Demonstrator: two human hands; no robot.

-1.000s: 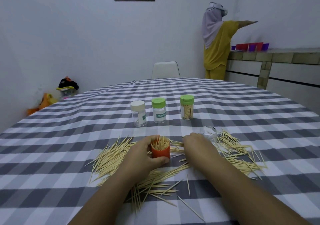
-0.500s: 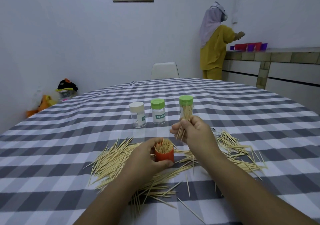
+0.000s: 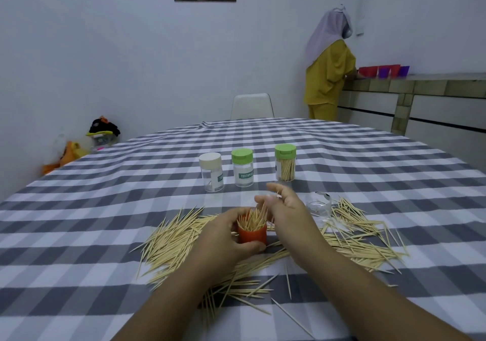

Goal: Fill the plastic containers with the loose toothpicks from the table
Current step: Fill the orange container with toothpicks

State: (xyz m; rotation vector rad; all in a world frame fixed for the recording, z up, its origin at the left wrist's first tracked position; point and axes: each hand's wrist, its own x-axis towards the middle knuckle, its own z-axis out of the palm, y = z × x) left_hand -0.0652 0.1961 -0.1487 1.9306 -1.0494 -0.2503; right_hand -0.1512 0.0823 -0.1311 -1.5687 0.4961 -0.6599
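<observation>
My left hand (image 3: 223,235) grips a small orange container (image 3: 252,235) standing upright on the checked tablecloth, with toothpicks fanning out of its open top. My right hand (image 3: 286,209) hovers just above and right of it. Its thumb and fingertips are at the tops of those toothpicks, pinching a few, though the fingers are blurred. Loose toothpicks (image 3: 171,243) lie scattered left, front and right (image 3: 355,240) of the container. Behind stand three clear plastic containers: one with a white lid (image 3: 211,172), one with a green lid (image 3: 242,167), and a green-lidded one holding toothpicks (image 3: 285,163).
A clear plastic piece (image 3: 318,204) lies on the cloth right of my right hand. A white chair (image 3: 252,105) stands at the table's far side. A person in yellow (image 3: 328,77) stands at a counter with red and purple cups (image 3: 381,71). Toys (image 3: 102,133) sit in the left corner.
My right hand lifted a bunch of toothpicks from the table, then brought it down and left to the orange container's mouth. The left hand kept holding the container.
</observation>
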